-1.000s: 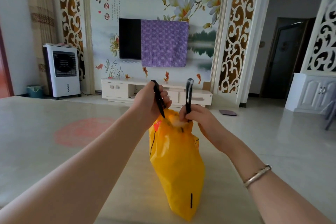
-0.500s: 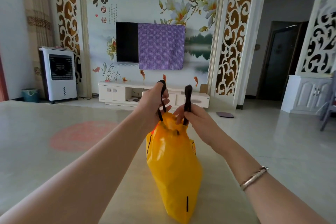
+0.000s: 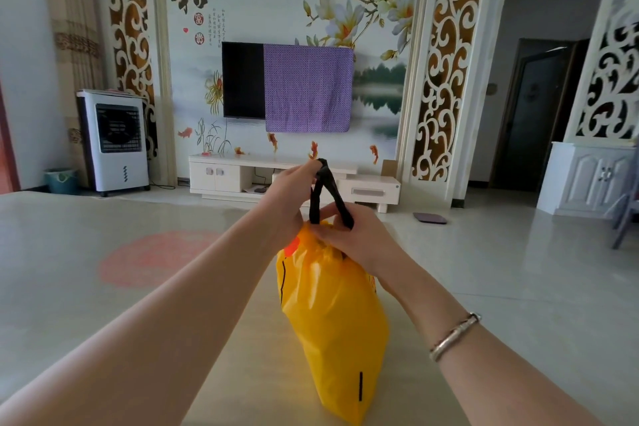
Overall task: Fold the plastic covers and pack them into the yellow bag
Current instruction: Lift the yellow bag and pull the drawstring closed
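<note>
The yellow bag stands on a beige table in front of me, its mouth gathered tight. Two black drawstring handles rise from the mouth and meet at the top. My left hand grips the joined tops of the handles. My right hand pinches the right handle low down, just above the bunched mouth. The plastic covers are hidden; none shows outside the bag.
Beyond the table lies a pale tiled floor with a red round mark. A white TV cabinet, a TV half draped in purple cloth, an air cooler and a floor scale stand at the far wall.
The two handles, held apart before, have come together at the top in my left hand. My right hand slid down to the bag's mouth, which is drawn tighter.
</note>
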